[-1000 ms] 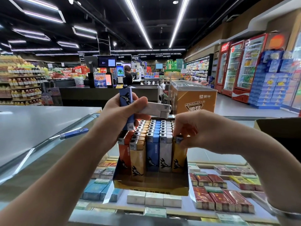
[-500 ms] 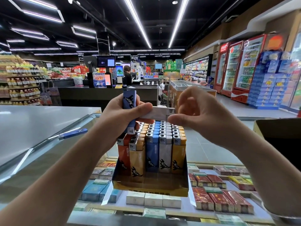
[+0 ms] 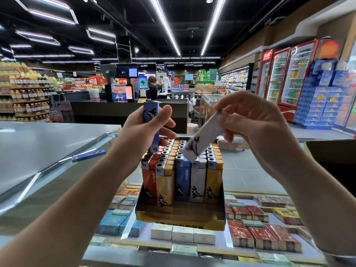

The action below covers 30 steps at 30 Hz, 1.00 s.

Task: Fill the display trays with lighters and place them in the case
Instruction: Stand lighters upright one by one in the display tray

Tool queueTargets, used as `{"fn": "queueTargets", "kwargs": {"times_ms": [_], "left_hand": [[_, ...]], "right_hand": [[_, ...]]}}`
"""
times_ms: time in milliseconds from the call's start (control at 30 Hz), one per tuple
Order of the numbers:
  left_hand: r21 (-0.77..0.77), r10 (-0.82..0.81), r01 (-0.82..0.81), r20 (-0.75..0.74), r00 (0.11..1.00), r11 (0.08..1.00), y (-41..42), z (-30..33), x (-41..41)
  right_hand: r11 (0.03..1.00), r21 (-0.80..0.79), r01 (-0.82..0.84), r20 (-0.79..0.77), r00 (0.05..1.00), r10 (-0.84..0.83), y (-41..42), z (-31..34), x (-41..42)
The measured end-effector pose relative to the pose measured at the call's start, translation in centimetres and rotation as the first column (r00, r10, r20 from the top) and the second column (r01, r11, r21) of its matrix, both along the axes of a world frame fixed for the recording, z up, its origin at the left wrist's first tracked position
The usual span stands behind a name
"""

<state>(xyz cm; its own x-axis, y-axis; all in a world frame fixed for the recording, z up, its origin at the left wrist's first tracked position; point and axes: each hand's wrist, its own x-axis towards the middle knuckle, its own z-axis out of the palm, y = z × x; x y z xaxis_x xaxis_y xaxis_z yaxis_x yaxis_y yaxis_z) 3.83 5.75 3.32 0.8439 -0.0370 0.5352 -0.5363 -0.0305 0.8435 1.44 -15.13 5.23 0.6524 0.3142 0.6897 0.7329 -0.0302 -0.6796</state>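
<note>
Since a second ago, the white lighter (image 3: pixel 204 140) has passed from the left hand (image 3: pixel 148 130) to the right hand (image 3: pixel 248 120), which has risen from the front row of the tray and now pinches the lighter's metal end between its fingers (image 3: pixel 229 120). That lighter hangs tilted, its base pointing down and left, just above the white and blue columns of lighters, not touching them as far as can be seen.

Left fingers grip only the blue lighter (image 3: pixel 152 124), held roughly upright with its metal cap downward, near the back left of the tray; the thumb lies across its face.

Below both hands, the display tray (image 3: pixel 181 220), an open yellow-fronted cardboard box, stands on the glass top of the case (image 3: pixel 254 182). It holds upright lighters in five columns: orange, yellow, blue, white and yellow, metal caps up. The orange and first yellow columns sit forward of the others.

Under the glass lie cigarette packs (image 3: pixel 265 236) in red, white and blue rows. Another blue lighter (image 3: pixel 89 155) lies flat on the grey table (image 3: pixel 48 139) at the left, well apart from the tray. Shelves, drink coolers and a checkout fill the shop behind.
</note>
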Motion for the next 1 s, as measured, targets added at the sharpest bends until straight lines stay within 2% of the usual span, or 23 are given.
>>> {"fn": "queueTargets", "kwargs": {"times_ms": [67,167,433,767,900,1000], "left_hand": [[-0.010,-0.014,0.014,-0.004,1.000,1.000,0.0,-0.1,0.1],[-0.022,-0.052,0.052,-0.006,0.999,0.998,-0.4,-0.3,0.2],[-0.005,-0.065,0.065,-0.012,0.998,0.998,-0.3,-0.5,0.4],[-0.019,-0.077,0.076,-0.032,0.997,0.997,-0.5,-0.3,0.0],[-0.013,-0.069,0.068,-0.041,0.997,0.998,-0.6,-0.2,0.0],[-0.035,-0.064,0.062,-0.051,0.997,0.997,-0.6,-0.3,0.1]], "right_hand": [[0.986,-0.167,0.006,0.051,0.999,0.002,0.3,-0.3,-0.1],[0.919,-0.380,0.106,0.149,0.987,-0.053,1.1,-0.9,-0.2],[0.773,-0.594,0.225,0.254,0.963,-0.086,1.8,-1.5,-0.4],[0.668,-0.694,0.268,0.292,0.953,-0.078,2.0,-1.6,-0.3],[0.698,-0.684,0.213,0.237,0.969,-0.064,2.0,-1.8,0.0],[0.769,-0.632,0.101,0.114,0.993,-0.036,1.3,-1.4,0.1]]}}
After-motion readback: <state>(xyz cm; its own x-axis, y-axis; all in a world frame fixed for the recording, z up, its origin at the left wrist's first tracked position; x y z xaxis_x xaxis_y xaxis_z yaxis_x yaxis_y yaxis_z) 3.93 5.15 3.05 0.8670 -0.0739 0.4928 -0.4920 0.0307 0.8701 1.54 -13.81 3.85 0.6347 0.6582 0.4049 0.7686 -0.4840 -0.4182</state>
